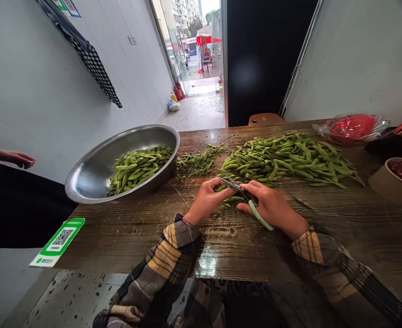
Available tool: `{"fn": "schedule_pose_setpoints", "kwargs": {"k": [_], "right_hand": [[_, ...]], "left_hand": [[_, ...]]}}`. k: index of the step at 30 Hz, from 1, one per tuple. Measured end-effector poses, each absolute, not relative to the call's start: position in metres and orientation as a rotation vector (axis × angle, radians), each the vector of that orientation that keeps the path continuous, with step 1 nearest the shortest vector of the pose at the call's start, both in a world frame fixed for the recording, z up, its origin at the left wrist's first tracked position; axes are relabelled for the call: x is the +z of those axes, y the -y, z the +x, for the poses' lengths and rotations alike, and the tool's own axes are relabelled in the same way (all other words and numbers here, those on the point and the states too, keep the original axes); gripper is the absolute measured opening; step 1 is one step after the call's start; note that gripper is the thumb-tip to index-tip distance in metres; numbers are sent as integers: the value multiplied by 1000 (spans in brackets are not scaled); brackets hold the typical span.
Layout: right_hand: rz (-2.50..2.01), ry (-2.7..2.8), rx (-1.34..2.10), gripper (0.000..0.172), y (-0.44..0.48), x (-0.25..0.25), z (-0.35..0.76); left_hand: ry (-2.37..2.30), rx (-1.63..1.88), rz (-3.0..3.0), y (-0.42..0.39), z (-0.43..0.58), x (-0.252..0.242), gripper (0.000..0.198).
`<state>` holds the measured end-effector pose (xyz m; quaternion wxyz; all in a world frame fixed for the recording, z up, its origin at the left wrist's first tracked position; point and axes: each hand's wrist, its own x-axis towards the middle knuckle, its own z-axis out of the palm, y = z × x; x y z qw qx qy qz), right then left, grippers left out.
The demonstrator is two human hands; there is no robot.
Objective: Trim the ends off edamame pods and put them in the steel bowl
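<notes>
My right hand (272, 207) is closed round a pair of scissors (260, 217) with pale green handles, the blades pointing left and away. My left hand (206, 200) pinches a green soybean pod (222, 187) at the scissor blades; fingers and blades partly cover it. A few more pods lie on the table just under both hands. Beyond them spreads a large heap of soybean pods (289, 157). To the left, a wide steel bowl (88, 175) holds many pods (139, 166). Between bowl and heap sits a small mound of green trimmings (201, 161).
The wooden table (146, 246) carries a QR-code card (60, 241) at its left edge. At right are a red item in clear plastic (354, 127) and a tub of dark red pieces (385, 180). Another person's hand (19, 158) shows at far left.
</notes>
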<state>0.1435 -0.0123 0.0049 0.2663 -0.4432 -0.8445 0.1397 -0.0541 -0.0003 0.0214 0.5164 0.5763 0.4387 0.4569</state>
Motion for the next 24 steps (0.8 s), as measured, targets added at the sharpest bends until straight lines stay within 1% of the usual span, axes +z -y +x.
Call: {"fn": "schedule_pose_setpoints", "kwargs": {"k": [6,10,17,20,24], "right_hand": [[-1179,2307,403,36,13,7,145],[-1146,2307,450,33,12,7,145],[-1183,2216,394,42,9,4,146],[-1223,2210,353,47,10,5,146],[-1252,2241,318,50,13,9,143]], "left_hand": [[-1036,1085,1378,0,-57,27,16],[-1001,1077,1291,0,-57,25,18],[-891,1140,974,-4,-65,22,27],[-881,1159,924,-6,-67,24,30],[-857,1136,904,-6,-66,23,31]]}}
